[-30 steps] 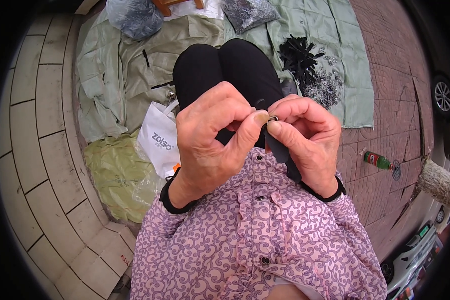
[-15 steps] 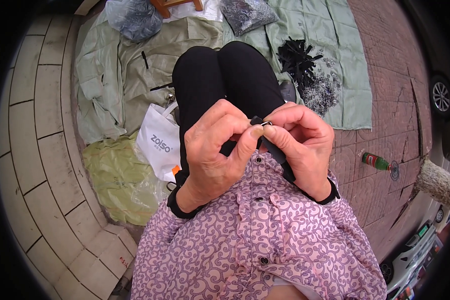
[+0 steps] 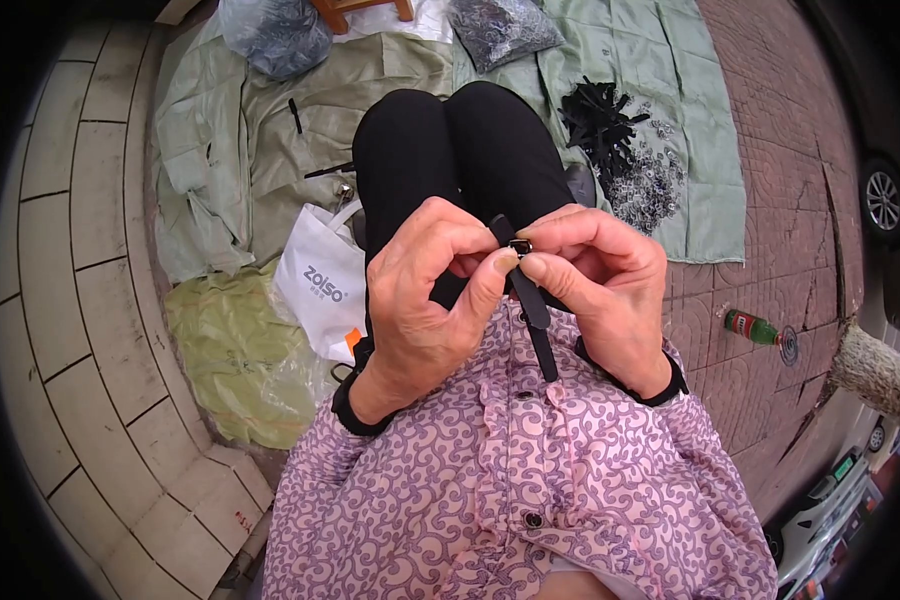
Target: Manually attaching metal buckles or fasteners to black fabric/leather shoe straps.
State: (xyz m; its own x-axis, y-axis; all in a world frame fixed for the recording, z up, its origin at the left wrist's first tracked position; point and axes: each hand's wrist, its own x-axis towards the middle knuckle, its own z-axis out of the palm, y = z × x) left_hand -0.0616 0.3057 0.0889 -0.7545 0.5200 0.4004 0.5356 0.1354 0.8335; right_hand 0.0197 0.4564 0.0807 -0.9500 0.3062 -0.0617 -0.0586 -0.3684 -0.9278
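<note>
Over my lap, both hands meet at a short black strap [image 3: 532,305] with a small dark metal buckle [image 3: 520,246] around it. My left hand [image 3: 420,290] pinches the strap beside the buckle between thumb and forefinger. From the other side, my right hand [image 3: 610,300] grips the buckle with thumb and forefinger. One strap end pokes out above the fingers; the longer end hangs down in front of my patterned shirt. Beyond my right knee lie a heap of black straps [image 3: 600,125] and a spread of small shiny buckles [image 3: 645,190].
Green sheeting [image 3: 705,190] covers the ground. A white bag [image 3: 315,285] stands left of my legs by a yellow-green sack [image 3: 225,360]. At the back are a filled grey plastic bag [image 3: 505,30] and a wooden stool [image 3: 365,12]. A green bottle [image 3: 755,327] lies at right.
The strap has swung from my right palm to hang between my hands, its upper end now standing out further. The buckle shows more plainly at my fingertips.
</note>
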